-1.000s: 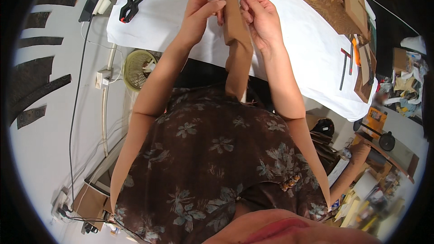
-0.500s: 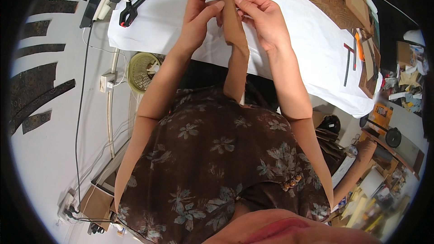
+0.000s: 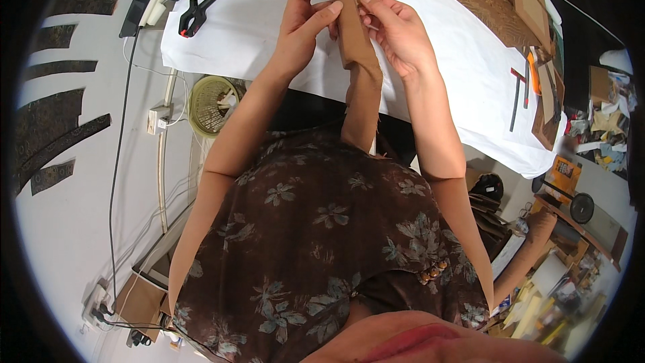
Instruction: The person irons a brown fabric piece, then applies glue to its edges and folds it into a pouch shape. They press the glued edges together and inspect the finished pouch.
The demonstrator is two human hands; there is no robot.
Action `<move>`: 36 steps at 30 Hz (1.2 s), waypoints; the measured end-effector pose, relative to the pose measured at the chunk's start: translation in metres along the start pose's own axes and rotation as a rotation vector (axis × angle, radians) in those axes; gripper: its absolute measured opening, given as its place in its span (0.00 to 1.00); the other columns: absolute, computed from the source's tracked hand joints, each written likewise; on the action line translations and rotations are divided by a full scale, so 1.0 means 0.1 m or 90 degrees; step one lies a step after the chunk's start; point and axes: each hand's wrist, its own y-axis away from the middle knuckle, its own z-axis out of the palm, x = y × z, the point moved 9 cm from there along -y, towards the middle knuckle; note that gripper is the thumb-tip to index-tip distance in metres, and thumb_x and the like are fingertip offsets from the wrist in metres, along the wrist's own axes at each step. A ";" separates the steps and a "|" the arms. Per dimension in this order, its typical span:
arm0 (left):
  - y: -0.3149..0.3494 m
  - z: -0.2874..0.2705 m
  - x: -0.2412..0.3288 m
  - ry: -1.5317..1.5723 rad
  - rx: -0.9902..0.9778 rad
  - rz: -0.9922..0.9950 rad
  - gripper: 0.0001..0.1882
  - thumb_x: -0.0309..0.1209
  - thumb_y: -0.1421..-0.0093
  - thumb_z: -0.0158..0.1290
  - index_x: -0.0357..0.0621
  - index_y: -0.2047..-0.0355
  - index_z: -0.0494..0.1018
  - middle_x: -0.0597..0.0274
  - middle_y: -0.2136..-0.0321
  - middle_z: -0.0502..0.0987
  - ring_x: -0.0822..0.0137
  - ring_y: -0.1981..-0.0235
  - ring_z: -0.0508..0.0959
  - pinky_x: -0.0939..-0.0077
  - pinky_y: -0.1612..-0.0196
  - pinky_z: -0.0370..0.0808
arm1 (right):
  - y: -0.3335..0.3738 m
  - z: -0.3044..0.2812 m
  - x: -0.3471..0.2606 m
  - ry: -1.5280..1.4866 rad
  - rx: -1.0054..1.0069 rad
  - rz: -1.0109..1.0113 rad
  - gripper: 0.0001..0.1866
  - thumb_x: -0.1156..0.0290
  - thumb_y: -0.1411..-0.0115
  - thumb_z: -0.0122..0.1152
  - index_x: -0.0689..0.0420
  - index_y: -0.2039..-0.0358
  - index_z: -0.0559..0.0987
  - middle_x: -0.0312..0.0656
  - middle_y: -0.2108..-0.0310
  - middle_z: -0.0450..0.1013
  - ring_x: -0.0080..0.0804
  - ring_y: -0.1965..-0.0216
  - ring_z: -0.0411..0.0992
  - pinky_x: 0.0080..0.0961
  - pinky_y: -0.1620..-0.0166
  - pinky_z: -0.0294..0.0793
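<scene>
A long brown strip (image 3: 356, 40), folded lengthwise and bent partway down, runs from between my hands toward my chest; whether it is paper or leather I cannot tell. Its lower end has a ragged edge and hangs past the table's near side. My left hand (image 3: 301, 27) grips the upper part, thumb on the near face and fingers behind. At the strip's right edge, my right hand (image 3: 403, 33) is closed in a pinch of thumb and forefinger. Anything between those fingertips is too small to make out.
White cloth covers the table (image 3: 463, 81). Black spring clamps (image 3: 195, 17) lie at its far left, patterned brown boards (image 3: 480, 0) at the far right. A dark T-shaped tool (image 3: 518, 97) rests near the right edge. Below the left side is a yellow-green basket (image 3: 196, 111).
The strip and both hands have shifted slightly right. My right fingertips have drawn a little away from the strip's edge.
</scene>
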 end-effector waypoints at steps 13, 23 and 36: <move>-0.02 0.10 0.09 0.004 -0.005 -0.029 0.37 0.27 0.31 0.50 0.47 0.27 0.44 0.52 0.36 0.65 0.61 0.47 0.76 0.67 0.45 0.73 | 0.06 0.10 -0.07 0.042 -0.005 -0.005 0.11 0.66 0.32 0.60 0.61 0.65 0.81 0.33 0.71 0.77 0.17 0.70 0.71 0.19 0.59 0.72; 0.03 0.05 0.03 -0.022 0.017 -0.087 0.37 0.26 0.32 0.51 0.46 0.27 0.45 0.60 0.44 0.69 0.67 0.56 0.77 0.78 0.57 0.73 | 0.05 0.10 -0.05 0.028 -0.014 -0.007 0.12 0.63 0.31 0.60 0.59 0.65 0.81 0.30 0.74 0.73 0.17 0.72 0.67 0.18 0.60 0.71; 0.05 0.02 -0.01 -0.013 0.031 -0.089 0.35 0.28 0.31 0.46 0.42 0.28 0.45 0.57 0.40 0.68 0.68 0.53 0.76 0.77 0.53 0.73 | 0.10 0.18 -0.03 0.005 -0.031 -0.004 0.15 0.61 0.28 0.56 0.60 0.62 0.80 0.33 0.71 0.77 0.18 0.71 0.68 0.19 0.60 0.71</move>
